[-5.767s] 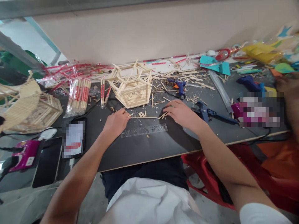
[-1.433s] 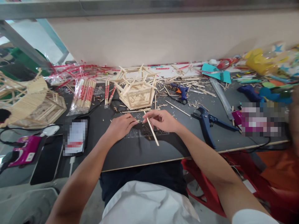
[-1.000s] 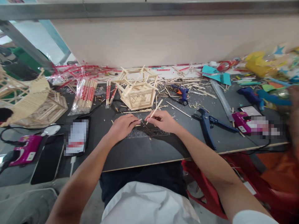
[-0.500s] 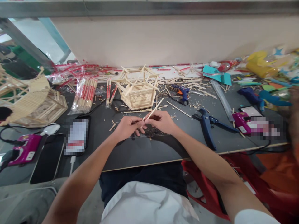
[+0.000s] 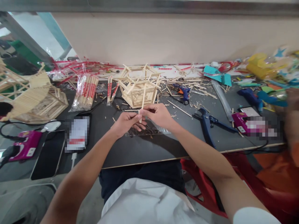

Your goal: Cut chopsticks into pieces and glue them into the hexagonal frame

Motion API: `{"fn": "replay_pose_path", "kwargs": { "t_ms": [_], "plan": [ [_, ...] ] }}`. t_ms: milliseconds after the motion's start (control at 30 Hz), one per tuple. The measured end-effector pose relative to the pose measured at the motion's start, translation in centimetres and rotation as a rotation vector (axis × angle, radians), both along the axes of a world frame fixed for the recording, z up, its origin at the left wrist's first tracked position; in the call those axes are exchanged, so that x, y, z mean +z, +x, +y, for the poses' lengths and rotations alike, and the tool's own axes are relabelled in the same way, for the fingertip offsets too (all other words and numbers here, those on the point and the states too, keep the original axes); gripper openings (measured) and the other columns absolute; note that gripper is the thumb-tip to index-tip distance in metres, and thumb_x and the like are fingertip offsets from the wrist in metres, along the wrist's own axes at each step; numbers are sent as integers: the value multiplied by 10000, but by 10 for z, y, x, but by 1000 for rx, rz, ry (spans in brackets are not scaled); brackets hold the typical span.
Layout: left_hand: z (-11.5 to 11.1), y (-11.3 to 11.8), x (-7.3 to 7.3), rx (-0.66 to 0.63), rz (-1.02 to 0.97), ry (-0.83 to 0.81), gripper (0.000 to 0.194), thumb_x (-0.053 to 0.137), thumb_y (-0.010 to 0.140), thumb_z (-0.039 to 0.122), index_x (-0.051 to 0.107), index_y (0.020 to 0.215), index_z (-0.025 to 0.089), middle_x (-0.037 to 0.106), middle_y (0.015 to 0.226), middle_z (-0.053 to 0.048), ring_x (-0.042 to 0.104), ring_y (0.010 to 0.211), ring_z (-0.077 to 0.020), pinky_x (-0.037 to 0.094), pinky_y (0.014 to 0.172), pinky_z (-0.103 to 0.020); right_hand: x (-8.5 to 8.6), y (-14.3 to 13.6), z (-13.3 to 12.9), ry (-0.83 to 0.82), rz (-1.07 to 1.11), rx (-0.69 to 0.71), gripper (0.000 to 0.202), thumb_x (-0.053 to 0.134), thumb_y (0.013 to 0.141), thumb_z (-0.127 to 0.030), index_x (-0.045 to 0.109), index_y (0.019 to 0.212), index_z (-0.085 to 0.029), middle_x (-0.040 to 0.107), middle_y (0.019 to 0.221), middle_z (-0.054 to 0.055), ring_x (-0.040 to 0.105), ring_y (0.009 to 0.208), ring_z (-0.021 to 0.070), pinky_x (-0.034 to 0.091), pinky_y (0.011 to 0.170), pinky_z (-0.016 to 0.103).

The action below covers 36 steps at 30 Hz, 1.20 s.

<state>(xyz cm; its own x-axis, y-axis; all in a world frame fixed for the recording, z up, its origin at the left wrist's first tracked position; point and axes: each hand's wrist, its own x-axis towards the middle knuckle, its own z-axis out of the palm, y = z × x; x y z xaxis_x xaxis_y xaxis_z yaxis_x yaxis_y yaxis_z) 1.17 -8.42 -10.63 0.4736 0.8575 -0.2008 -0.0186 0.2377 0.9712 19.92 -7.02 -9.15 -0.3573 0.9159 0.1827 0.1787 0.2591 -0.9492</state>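
Observation:
My left hand [image 5: 127, 122] and my right hand [image 5: 156, 114] meet above the black table [image 5: 144, 149], and both pinch one thin wooden stick [image 5: 142, 100] that stands nearly upright between their fingertips. A clear ruler [image 5: 149, 132] lies flat on the table just under the hands. Right behind the stick stands a hexagonal frame of wooden sticks [image 5: 139, 87].
Blue cutting pliers [image 5: 206, 121] and a blue glue gun [image 5: 183, 92] lie to the right among loose stick offcuts. Packs of wrapped chopsticks [image 5: 86, 92], a phone [image 5: 76, 133], a pink device [image 5: 22, 148] and another stick structure [image 5: 35, 99] are to the left. A person sits at the far right edge.
The stick lay slanted in my right hand a second ago; my left hand has joined it and the stick now stands nearly upright between both hands, raised slightly toward the frame.

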Motion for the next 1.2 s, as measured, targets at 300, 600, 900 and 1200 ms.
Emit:
{"fn": "replay_pose_path", "kwargs": {
  "t_ms": [300,600,900,1200],
  "plan": [
    [-2,-3,1,-33,10,-7,539,757,774,593,696,937,83,767,882,-137,742,696,-177,598,598,-233,-21,-11,0,29,53,-90,386,677,827,-554,739,771,-177,689,689,6,574,629,120,461,622,253],
    [0,-6,1,-94,51,-18,537,759,768,597,694,913,84,762,859,-133,740,677,-188,601,585,-254,-19,-8,-3,-54,45,-57,373,673,833,-523,721,772,-158,633,611,-8,498,546,94,409,536,238],
    [-1,-5,1,-113,64,-2,510,731,804,586,687,907,88,761,846,-125,744,687,-185,600,592,-248,-19,-8,-6,-65,60,-57,425,685,808,-583,725,773,-161,640,620,0,503,550,98,394,519,240],
    [-2,-6,2,-128,75,0,481,726,815,566,683,898,94,755,834,-112,731,647,-172,575,528,-229,-19,-8,-6,-59,57,-37,408,681,815,-563,719,760,-161,648,635,8,536,578,107,407,534,244]
  ]
}}
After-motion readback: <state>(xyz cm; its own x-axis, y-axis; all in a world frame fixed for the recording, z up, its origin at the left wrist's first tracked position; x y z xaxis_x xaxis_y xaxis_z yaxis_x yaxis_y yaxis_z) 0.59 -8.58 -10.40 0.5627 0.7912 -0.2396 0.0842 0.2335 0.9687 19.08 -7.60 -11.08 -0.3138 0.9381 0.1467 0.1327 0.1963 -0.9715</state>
